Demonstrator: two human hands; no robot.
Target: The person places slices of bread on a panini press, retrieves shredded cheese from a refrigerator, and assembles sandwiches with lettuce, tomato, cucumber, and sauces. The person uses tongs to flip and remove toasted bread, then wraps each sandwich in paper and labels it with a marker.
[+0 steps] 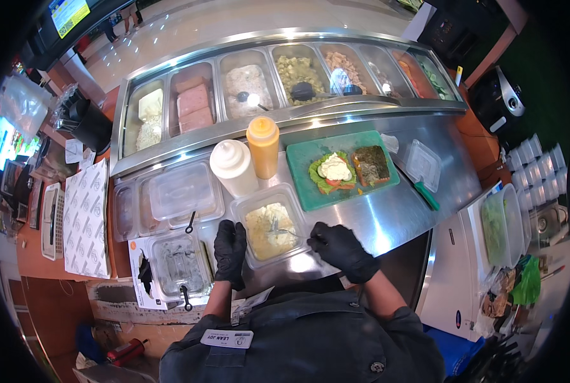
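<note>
My right hand (343,251), in a black glove, holds a metal fork (290,232). The fork's head rests in a pale, creamy, chunky mixture (265,222) inside a clear square plastic tub (300,210). At the tub's left side is my gloved left hand (230,251), its thumb close to the wall; whether it grips the tub is not clear. Beyond the tub, a green cutting board (309,200) carries two topped bread slices. One slice (333,172) has lettuce, tomato, cucumber and a creamy white mound. A dark nori-like sheet (372,163) covers the other.
A white squeeze bottle (233,167) and an orange-yellow one (263,148) stand behind the tub. Lidded containers (186,191) sit to the left. A green-handled knife (426,195) lies right of the board. Several steel food pans (220,91) line the back.
</note>
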